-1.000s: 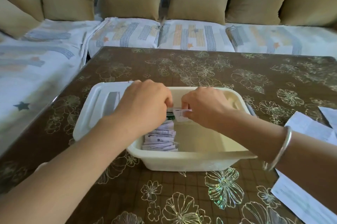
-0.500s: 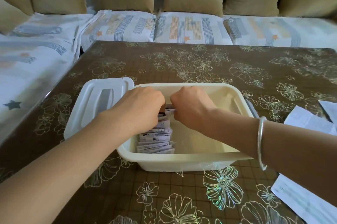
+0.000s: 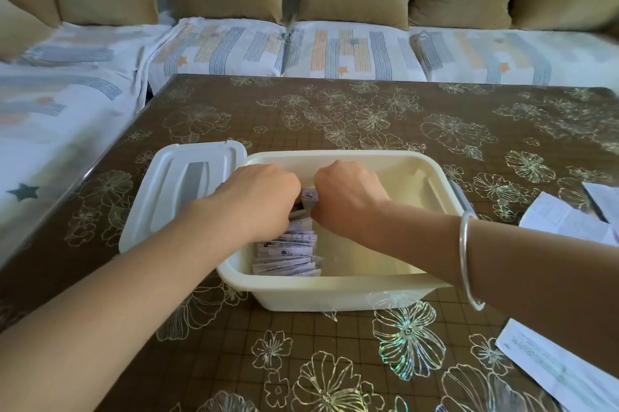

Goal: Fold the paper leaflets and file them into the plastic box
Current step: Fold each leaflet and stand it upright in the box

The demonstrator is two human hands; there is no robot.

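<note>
A cream plastic box [image 3: 335, 294] stands on the brown flowered table. A row of several folded leaflets [image 3: 288, 252] stands on edge along the box's left side. Both hands reach down into the box, knuckles up. My left hand [image 3: 259, 200] and my right hand [image 3: 348, 195] together hold a small folded leaflet [image 3: 308, 195] at the far end of the row. The fingertips of both hands are hidden below the knuckles.
The box's white lid [image 3: 182, 190] lies flat on the table to the left, touching the box. Unfolded leaflets [image 3: 566, 220] lie at the right table edge, another sheet [image 3: 556, 368] at the lower right. A sofa with cushions surrounds the table's far and left sides.
Both hands have sunk lower into the box with the folded leaflet, bringing it down to the far end of the row.
</note>
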